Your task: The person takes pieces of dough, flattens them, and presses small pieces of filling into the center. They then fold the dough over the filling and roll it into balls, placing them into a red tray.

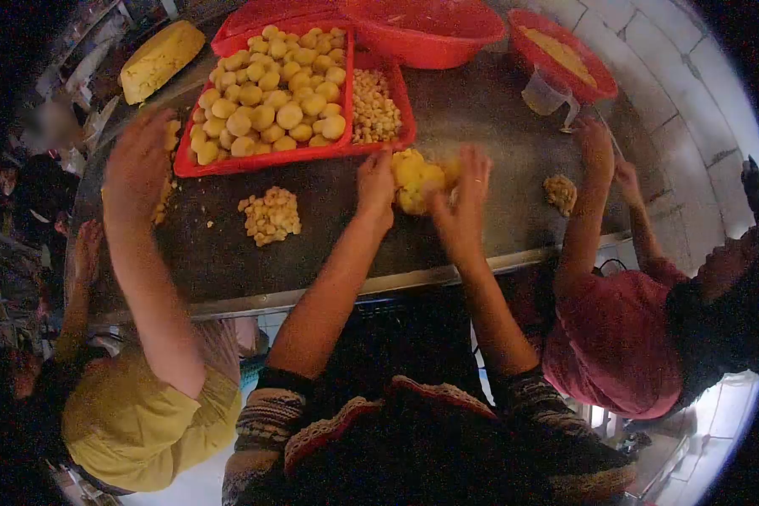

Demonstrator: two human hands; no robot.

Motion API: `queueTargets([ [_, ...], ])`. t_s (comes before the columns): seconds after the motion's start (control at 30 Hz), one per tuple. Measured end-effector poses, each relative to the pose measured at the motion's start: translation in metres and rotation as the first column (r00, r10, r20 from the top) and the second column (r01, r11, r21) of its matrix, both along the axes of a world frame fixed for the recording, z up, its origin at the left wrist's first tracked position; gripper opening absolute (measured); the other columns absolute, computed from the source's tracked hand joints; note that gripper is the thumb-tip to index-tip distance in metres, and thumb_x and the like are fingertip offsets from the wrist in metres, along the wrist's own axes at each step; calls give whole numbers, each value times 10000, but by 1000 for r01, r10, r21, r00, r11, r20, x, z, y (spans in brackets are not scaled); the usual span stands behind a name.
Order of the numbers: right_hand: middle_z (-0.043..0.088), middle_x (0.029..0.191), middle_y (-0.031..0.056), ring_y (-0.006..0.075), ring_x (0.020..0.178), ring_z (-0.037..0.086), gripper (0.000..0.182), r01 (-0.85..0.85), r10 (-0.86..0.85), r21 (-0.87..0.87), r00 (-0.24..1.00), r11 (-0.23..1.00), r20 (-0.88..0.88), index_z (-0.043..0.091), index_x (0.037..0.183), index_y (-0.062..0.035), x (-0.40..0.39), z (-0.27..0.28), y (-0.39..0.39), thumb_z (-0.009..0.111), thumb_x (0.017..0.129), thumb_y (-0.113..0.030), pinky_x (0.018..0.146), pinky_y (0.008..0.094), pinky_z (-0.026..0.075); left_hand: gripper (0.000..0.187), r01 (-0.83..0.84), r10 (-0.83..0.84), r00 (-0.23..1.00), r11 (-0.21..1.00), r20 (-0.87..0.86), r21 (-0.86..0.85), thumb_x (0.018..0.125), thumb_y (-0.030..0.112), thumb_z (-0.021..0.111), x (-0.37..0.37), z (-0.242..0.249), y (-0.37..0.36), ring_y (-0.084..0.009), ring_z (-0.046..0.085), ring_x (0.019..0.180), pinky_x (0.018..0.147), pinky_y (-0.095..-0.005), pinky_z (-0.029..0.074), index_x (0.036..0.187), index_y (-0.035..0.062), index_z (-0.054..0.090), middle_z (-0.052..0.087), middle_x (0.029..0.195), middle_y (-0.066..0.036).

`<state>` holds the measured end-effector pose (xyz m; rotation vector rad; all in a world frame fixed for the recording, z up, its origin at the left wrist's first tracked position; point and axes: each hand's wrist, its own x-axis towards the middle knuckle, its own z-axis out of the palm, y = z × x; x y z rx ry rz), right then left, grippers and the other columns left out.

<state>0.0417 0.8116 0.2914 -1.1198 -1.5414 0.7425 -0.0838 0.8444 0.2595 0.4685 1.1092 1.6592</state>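
In the head view, my left hand (376,187) is closed against the left side of a lump of yellow dough (415,179) on the dark metal table (329,253). My right hand (464,198) lies at the dough's right side, its fingers apart and pointing up the view, the thumb touching the lump. More yellow shows behind its fingers, partly hidden. Just beyond my left hand stands a red tray (266,158) full of round yellow dough balls (288,115). Beside it, a second red tray (407,126) holds small pale pieces (374,105).
A pile of small pieces (270,216) lies left of my arms. Co-workers sit at left (156,405) and right (620,341), their arms over the table. Farther off are a dough block (162,61), a red basin (426,34), a red bowl (603,83) and a clear jug (545,93).
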Motion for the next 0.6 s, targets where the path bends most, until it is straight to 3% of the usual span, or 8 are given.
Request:
queueTargets([
  [0.03,361,1359,188,356,1299,296,696,-60,-164,369,821,927,546,349,1347,-53,2,3,1,667,784,-310,1065,512,208,308,65,-65,997,998,44,20,953,285,419,-5,-2,1,-198,578,886,800,-329,457,1006,40,598,604,972,-75],
  [0.07,361,1359,188,356,1299,296,696,-59,-165,368,821,928,547,349,1347,-53,0,6,2,667,784,-310,1065,512,208,318,127,-130,988,991,88,41,955,293,418,-9,-1,0,-201,577,895,812,-331,454,1030,35,588,598,993,-77],
  [0.13,389,1338,166,389,1293,283,684,-233,-77,285,634,930,769,446,1293,-128,-6,7,1,712,708,-363,1055,591,132,330,157,-161,973,987,166,39,957,305,416,-18,-2,-3,-204,574,907,830,-331,446,1060,29,564,590,1018,-83],
  [0.2,404,1326,145,374,1289,294,688,-236,-54,265,643,935,764,452,1290,-166,-1,3,3,725,689,-359,1054,587,142,379,175,-192,938,981,289,84,951,333,440,-27,5,-14,-222,569,955,883,-340,423,1145,11,489,567,1078,-104],
  [0.33,447,1263,132,346,1235,359,680,-237,-75,310,673,921,736,470,1270,-231,2,-4,4,745,654,-314,1040,568,183,398,164,-172,956,985,236,50,929,287,505,-61,-14,0,-254,559,1045,910,-377,420,1192,-5,440,552,1102,-144],
  [0.47,469,1212,136,336,1174,403,659,-191,-114,349,714,917,691,484,1248,-217,1,-7,24,746,646,-274,1011,564,224,369,105,-104,974,994,199,7,926,231,515,-61,-6,-1,-282,552,1068,945,-411,413,1193,-10,434,545,1112,-154],
  [0.53,476,1139,119,326,1091,434,651,-101,-203,416,755,904,624,493,1212,-196,6,-6,37,759,619,-219,974,505,281,323,47,-58,966,998,254,47,908,181,540,-64,-9,1,-302,573,1023,883,-417,474,1192,57,449,569,1119,-118],
  [0.6,475,1142,120,326,1093,433,637,-93,-233,425,722,901,652,497,1200,-192,9,-3,46,759,620,-215,962,495,292,317,14,-26,968,999,251,49,905,136,532,-64,-2,1,-306,575,1021,894,-436,476,1178,8,434,557,1107,-137],
])
